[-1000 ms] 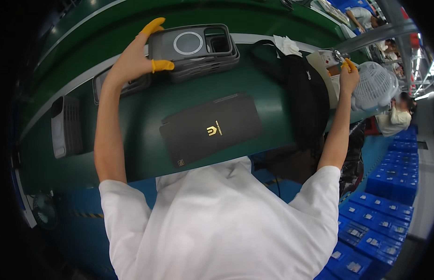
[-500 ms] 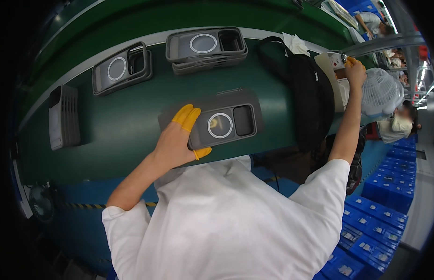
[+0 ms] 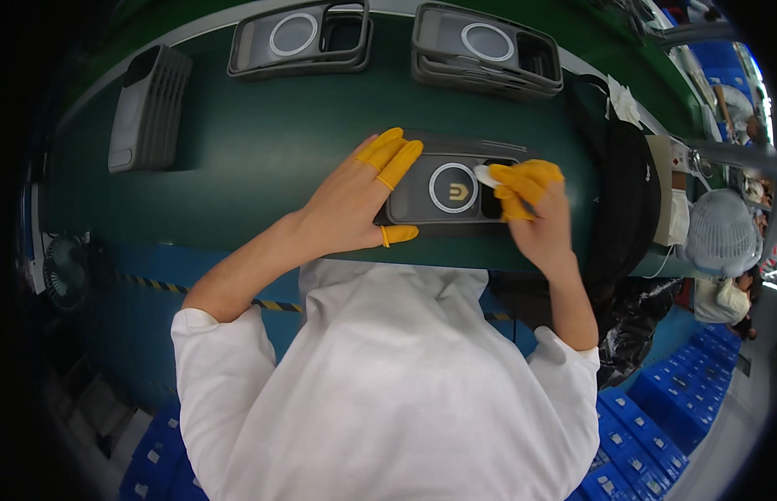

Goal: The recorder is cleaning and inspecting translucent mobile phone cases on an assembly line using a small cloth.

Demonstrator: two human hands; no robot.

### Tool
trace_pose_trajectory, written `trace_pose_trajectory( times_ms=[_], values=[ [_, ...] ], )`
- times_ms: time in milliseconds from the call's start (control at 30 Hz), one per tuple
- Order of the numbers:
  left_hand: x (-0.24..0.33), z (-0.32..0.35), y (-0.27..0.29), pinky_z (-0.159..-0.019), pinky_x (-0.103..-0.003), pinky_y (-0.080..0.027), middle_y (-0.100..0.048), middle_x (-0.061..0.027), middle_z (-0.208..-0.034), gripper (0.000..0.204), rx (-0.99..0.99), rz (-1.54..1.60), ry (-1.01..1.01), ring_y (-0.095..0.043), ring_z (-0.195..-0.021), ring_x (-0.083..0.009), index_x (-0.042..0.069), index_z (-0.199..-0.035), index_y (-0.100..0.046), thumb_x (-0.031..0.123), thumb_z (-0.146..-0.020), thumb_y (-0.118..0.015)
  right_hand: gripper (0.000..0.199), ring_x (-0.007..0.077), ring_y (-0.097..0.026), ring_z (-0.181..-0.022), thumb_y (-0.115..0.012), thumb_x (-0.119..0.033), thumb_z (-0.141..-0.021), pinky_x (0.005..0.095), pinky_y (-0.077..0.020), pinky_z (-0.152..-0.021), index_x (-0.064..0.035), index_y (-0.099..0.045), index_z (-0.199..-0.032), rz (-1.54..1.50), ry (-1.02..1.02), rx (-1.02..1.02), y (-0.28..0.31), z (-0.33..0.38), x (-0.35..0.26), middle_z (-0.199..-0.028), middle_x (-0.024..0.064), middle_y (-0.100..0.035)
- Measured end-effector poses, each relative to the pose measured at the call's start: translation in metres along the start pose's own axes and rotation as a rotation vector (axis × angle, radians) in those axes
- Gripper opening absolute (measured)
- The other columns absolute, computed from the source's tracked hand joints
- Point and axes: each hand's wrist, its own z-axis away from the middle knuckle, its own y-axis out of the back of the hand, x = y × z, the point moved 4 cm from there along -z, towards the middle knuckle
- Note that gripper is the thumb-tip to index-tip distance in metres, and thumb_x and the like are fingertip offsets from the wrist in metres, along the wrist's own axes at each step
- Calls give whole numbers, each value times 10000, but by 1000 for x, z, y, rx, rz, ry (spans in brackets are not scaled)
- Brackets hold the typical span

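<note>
Right now I see the grey, see-through phone case (image 3: 440,177) lying flat on a dark panel (image 3: 455,142), close to the near edge of the green tabletop (image 3: 263,159). Its long axis runs left to right, about in line with that edge. The end with the camera opening points to the person's right; the plain end points left. The white ring (image 3: 431,188) faces up, and I can make out a gold emblem (image 3: 459,192) through it.

I have the left hand (image 3: 342,204) closed around the plain end, yellow-covered fingers toward the far side and thumb along the near side, so the case is gripped across its width. The right hand (image 3: 540,221) comes in over the camera end with its fingertips pinched on a small white piece (image 3: 484,175), just right of the ring. Whether that piece touches the case, I cannot tell; the fingers hide much of the opening.

Toward the far edge I count two more stacks of cases: the middle stack (image 3: 298,37) and the right stack (image 3: 489,48), both lying lengthwise left to right, camera openings to the right. The left stack (image 3: 150,113) stands on its side, long axis running away from the person. A black bag (image 3: 629,209) lies to the right.
</note>
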Motion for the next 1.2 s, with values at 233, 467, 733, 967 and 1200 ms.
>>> trace_pose_trajectory(
  times_ms=[233, 467, 733, 967, 1200],
  values=[
    [-16, -1, -6, -1053, -405, -221, -373, -219, -1276, 809, -92, 32, -62, -323, -1227, -339, -7, -1268, -323, 286, -634, -731, 237, 230, -497, -771, -624, -18, -648, 330, -375, -761, -46, -658, -880, 133, 103, -315, -39, -6, -13, -890, 81, -588],
    [-18, 0, -8, -1055, -398, -224, -378, -197, -1289, 819, -176, 1, -20, -347, -1215, -327, 12, -1278, -327, 305, -630, -734, 236, 207, -498, -805, -642, -29, -628, 324, -374, -748, -58, -662, -862, 14, 295, -484, -38, -22, 0, -909, 60, -587],
    [-17, -1, -7, -1050, -400, -236, -398, -190, -1275, 804, -84, 50, -55, -370, -1199, -321, 22, -1266, -354, 295, -616, -741, 292, 199, -494, -894, -633, -43, -611, 333, -365, -778, -144, -666, -884, 5, 376, -573, -26, -23, -3, -936, 10, -572],
    [-18, -1, -7, -1050, -394, -241, -410, -182, -1269, 803, -107, 57, -29, -382, -1192, -311, 24, -1261, -363, 268, -602, -751, 310, 206, -503, -870, -630, -60, -591, 328, -375, -752, -142, -655, -889, 10, 434, -573, -27, -20, -13, -919, 4, -567],
    [-19, -2, -8, -1048, -398, -244, -420, -179, -1262, 810, -85, 43, -50, -394, -1185, -305, 30, -1256, -375, 284, -590, -758, 155, 174, -530, -861, -665, -98, -594, 296, -386, -791, -84, -702, -744, 187, 407, -423, -25, -17, -21, -874, -1, -606]
  ],
)
